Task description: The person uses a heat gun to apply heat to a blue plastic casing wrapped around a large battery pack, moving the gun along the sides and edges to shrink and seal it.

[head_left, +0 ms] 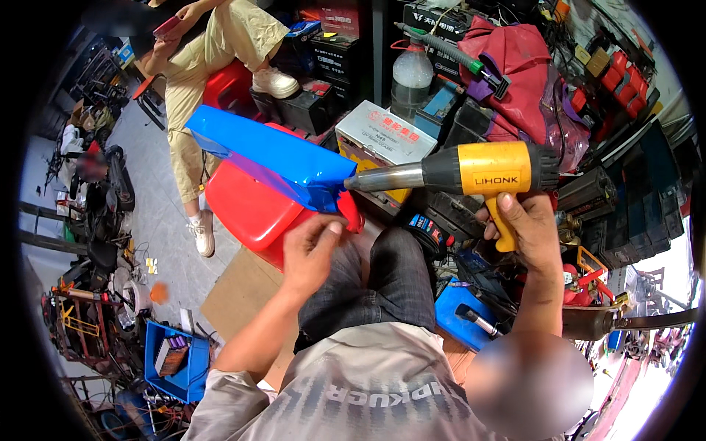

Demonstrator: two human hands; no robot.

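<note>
A heat gun (496,167) with a yellow-and-black body is in my right hand (531,224), fingers wrapped round its yellow handle. Its metal nozzle points left, right at the crumpled end of a long box-shaped pack wrapped in glossy blue film (272,158). The pack lies tilted across a red plastic stool (246,209) in front of my knees. Just below the crumpled film end is my left hand (312,250), thumb and forefinger stretched toward the right with nothing visible between them. Whether it touches the film, I cannot tell.
A white-and-yellow battery box (384,136) stands right behind the nozzle. Beyond it are a large clear bottle (412,81) and a red bag (507,73). A seated person (191,81) holds a phone at far left. Blue bins (195,367) (452,312) flank me.
</note>
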